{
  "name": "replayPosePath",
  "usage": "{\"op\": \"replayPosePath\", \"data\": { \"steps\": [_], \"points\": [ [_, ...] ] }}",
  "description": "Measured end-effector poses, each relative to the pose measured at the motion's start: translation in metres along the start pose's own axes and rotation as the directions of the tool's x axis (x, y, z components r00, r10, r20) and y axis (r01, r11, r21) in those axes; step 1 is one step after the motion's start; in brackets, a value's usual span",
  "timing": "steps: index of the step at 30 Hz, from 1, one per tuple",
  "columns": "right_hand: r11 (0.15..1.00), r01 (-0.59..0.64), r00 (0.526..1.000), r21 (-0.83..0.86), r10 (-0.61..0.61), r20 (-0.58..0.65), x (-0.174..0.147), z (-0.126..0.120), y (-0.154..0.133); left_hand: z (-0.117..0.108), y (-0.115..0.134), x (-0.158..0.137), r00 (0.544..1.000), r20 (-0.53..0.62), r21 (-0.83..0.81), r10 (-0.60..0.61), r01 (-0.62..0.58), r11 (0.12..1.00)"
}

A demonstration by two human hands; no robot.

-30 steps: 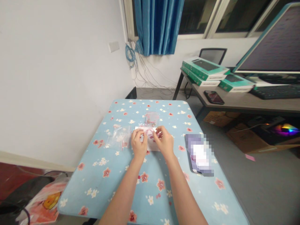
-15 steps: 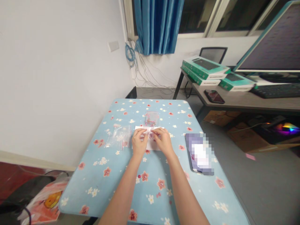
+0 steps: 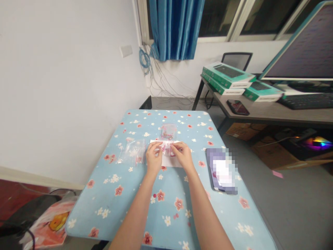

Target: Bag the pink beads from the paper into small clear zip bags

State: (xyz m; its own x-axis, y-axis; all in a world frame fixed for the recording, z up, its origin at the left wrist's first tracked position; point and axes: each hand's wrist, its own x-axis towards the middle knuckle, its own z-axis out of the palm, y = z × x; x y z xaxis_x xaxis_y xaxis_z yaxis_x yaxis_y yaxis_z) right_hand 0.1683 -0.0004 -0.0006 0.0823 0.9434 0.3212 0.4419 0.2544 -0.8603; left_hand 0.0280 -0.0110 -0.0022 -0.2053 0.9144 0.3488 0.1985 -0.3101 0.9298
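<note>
A white sheet of paper [image 3: 170, 161] lies on the flower-patterned table. Just above it, a small clear plastic bag [image 3: 166, 149] with pink and red marks or bits spans the gap between my fingers. My left hand [image 3: 154, 155] pinches its left side with curled thumb and fingers. At the right side, my right hand [image 3: 184, 156] grips it between thumb and forefinger. What exactly the bag contains is too small to tell. Beyond the paper lies another clear bag [image 3: 169, 131] holding tiny red and pink pieces. Crumpled clear bags [image 3: 132, 151] rest left of my left hand.
A phone-like purple object [image 3: 211, 166], partly pixelated, lies on the table's right side. The blue flowered tabletop [image 3: 135, 215] has a wall on its left. A desk at right bears green keyboard boxes [image 3: 226, 74], a phone [image 3: 237, 107] and a monitor [image 3: 304, 45].
My fingertips have moved slightly apart, my right hand shifting a little to the right. More of the small bag and its pink bits now shows between them.
</note>
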Motion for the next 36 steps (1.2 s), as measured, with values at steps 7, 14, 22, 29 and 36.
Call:
{"op": "replayPosePath", "data": {
  "steps": [7, 14, 22, 29, 36],
  "points": [
    [0.97, -0.165, 0.986, 0.177, 0.163, 0.028, 0.003, 0.004, 0.012, -0.003, -0.003, 0.005, 0.994, -0.074, -0.084, -0.083, 0.077, 0.993],
    [0.883, -0.268, 0.963, 0.384, 0.246, 0.106, 0.003, 0.004, 0.006, -0.003, 0.0, 0.005, 0.992, -0.091, -0.044, -0.082, 0.078, 0.996],
    [0.742, -0.448, 0.891, 0.499, 0.419, 0.177, 0.002, 0.001, -0.004, -0.002, 0.003, 0.004, 0.996, -0.072, -0.069, -0.048, 0.043, 0.997],
    [0.666, -0.493, 0.863, 0.559, 0.456, 0.218, 0.002, 0.001, -0.004, -0.003, 0.004, 0.003, 0.999, -0.036, -0.059, -0.013, 0.011, 0.998],
    [0.635, -0.512, 0.848, 0.579, 0.48, 0.224, 0.003, -0.002, -0.001, -0.004, 0.005, 0.002, 1.0, -0.008, -0.032, 0.012, -0.012, 0.999]
  ]
}}
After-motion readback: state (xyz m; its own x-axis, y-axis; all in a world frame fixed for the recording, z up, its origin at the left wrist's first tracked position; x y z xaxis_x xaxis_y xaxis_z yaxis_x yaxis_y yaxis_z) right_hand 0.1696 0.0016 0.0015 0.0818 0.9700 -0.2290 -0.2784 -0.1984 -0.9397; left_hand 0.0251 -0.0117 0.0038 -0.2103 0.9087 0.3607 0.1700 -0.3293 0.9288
